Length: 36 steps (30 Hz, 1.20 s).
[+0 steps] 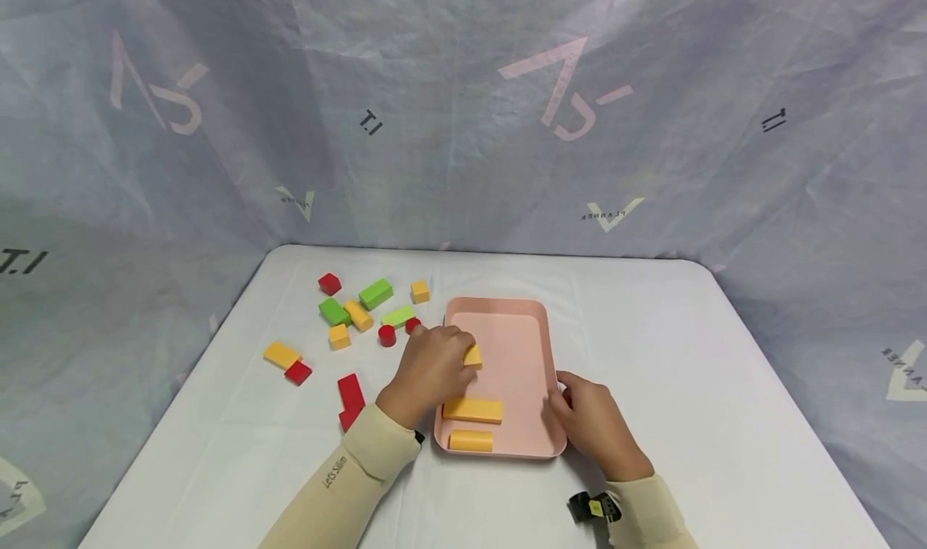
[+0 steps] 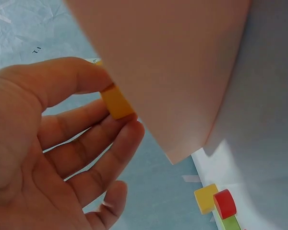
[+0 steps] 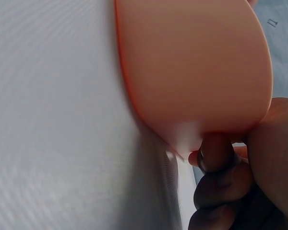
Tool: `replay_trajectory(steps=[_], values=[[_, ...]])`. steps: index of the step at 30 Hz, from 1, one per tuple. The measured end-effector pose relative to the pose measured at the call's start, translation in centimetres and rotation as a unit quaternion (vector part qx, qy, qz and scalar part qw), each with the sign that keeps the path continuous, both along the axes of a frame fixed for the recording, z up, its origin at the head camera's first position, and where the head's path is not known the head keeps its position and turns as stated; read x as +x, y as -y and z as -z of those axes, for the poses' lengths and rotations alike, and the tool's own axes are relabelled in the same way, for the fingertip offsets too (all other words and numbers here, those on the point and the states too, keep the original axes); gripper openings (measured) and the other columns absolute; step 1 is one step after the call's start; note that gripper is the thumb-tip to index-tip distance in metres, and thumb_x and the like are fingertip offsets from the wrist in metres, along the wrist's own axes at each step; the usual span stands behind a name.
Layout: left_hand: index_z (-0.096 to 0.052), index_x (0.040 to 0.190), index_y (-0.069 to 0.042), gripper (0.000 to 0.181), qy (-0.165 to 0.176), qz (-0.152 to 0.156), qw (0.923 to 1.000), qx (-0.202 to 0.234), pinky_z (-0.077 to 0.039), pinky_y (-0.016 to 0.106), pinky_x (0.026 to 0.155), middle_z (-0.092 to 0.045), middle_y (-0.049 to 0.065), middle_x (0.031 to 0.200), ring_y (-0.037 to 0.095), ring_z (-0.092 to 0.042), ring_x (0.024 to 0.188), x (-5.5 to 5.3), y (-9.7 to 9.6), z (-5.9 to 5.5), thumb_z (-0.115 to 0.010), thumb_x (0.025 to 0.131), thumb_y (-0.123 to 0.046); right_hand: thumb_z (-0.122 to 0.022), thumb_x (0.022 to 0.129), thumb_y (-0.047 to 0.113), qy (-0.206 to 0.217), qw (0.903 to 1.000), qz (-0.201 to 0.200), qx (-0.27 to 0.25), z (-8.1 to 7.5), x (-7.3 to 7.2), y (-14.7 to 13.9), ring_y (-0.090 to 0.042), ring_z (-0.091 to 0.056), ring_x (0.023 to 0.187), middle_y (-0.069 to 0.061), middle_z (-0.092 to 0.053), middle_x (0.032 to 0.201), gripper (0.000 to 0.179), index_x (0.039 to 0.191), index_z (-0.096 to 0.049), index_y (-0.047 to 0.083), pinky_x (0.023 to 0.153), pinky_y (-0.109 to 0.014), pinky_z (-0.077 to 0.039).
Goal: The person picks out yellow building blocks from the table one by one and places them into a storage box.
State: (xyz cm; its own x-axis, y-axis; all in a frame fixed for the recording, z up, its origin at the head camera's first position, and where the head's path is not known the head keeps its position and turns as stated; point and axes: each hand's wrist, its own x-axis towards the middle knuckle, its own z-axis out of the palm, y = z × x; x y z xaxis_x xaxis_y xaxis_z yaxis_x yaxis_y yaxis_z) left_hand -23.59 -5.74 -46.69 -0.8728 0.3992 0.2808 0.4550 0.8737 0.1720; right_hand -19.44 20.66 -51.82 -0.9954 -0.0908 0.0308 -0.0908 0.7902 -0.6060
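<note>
A pink rectangular tray point(image 1: 516, 372) lies on the white table. Over its left side, my left hand point(image 1: 429, 369) pinches a yellow block point(image 1: 473, 357) between thumb and fingertips; the left wrist view shows the same yellow block point(image 2: 118, 102) behind the tray's wall point(image 2: 168, 72). Inside the tray, near its front, are a long flat yellow block point(image 1: 473, 410) and a yellow rounded block point(image 1: 471, 441). My right hand point(image 1: 592, 420) grips the tray's right rim, thumb over the edge. From the right wrist, its curled fingers point(image 3: 223, 187) show against the tray's outer wall point(image 3: 197, 67).
Left of the tray lie loose blocks: green blocks point(image 1: 376, 294), a yellow cylinder point(image 1: 358, 315), red cylinders point(image 1: 387, 336), a red cube point(image 1: 329, 283), a yellow flat block point(image 1: 282, 354) and red flat blocks point(image 1: 351, 392). A printed grey cloth point(image 1: 449, 130) hangs behind the table.
</note>
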Motion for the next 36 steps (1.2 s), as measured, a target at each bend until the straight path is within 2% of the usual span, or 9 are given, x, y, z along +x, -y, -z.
replay_trajectory(steps=[11,22,36], values=[[-0.075,0.09,-0.018,0.022,0.0,-0.008,0.9997,-0.024,-0.04,0.037,0.071,-0.057,-0.008,0.07,0.012,-0.055,0.066,-0.1,-0.3,0.58,-0.086,0.082,-0.036,-0.06,0.101,0.02,0.001,1.0,0.004,0.004,0.08,0.01,-0.05,-0.009,-0.04,0.045,0.005,-0.048,0.055,0.021,0.116,-0.073,0.015,0.044,-0.025,-0.032],[-0.076,0.092,-0.019,0.026,0.023,-0.015,0.999,-0.036,-0.041,0.037,0.075,-0.059,-0.009,0.072,0.012,-0.056,0.068,-0.05,-0.5,0.86,-0.087,0.082,-0.041,-0.059,0.101,0.023,0.0,1.0,0.003,0.002,0.02,-0.02,-0.05,-0.008,-0.04,0.044,0.006,-0.047,0.053,0.021,0.114,-0.073,0.017,0.044,-0.025,-0.032],[-0.076,0.093,-0.019,0.028,0.04,-0.013,0.9978,-0.051,-0.041,0.037,0.076,-0.06,-0.008,0.073,0.012,-0.058,0.07,-0.01,-0.61,0.89,-0.086,0.083,-0.043,-0.06,0.101,0.02,-0.007,1.0,0.0,0.004,0.07,0.05,-0.05,-0.008,-0.038,0.044,0.006,-0.044,0.053,0.016,0.109,-0.073,0.015,0.044,-0.024,-0.031]])
